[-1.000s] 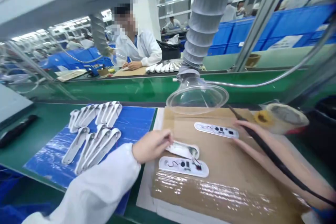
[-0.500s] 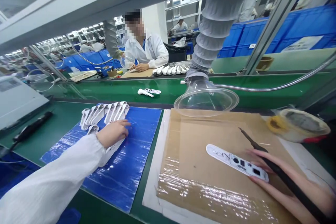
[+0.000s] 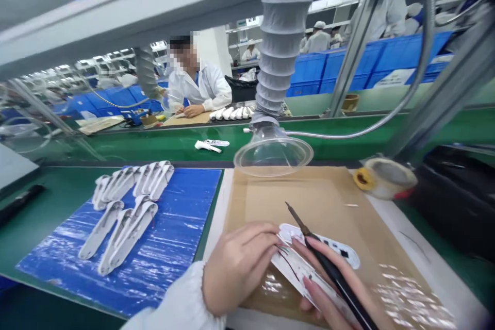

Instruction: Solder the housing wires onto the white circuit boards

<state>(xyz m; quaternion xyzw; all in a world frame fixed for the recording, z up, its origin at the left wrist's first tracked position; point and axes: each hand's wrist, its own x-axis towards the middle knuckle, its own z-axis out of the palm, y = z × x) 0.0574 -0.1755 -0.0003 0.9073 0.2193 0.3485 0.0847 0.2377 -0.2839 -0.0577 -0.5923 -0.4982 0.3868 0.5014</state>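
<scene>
A long white shell (image 3: 294,269) with thin dark and green wires is held over the cardboard, my left hand (image 3: 243,263) pinching its upper left end. My right hand (image 3: 332,289) grips a black soldering iron (image 3: 334,276), its tip pointing up and left, and its fingers also touch the shell. Behind the shell lies a white piece with circuit parts (image 3: 344,251), partly covered by the iron and my fingers. On the blue mat (image 3: 181,216) at the left rest several white shells (image 3: 129,237) in two rows.
A clear fume hood (image 3: 274,157) hangs at the cardboard's (image 3: 317,191) far edge. A tape roll (image 3: 389,178) stands at the right beside a black bag (image 3: 456,201). Beyond, two white parts (image 3: 209,145) lie on the green strip, and a person (image 3: 197,87) sits opposite.
My left hand has moved from the blue mat to the cardboard, now with a wired shell. My right hand has moved left, off the circuit piece's right end, still with the iron. The view has shifted right.
</scene>
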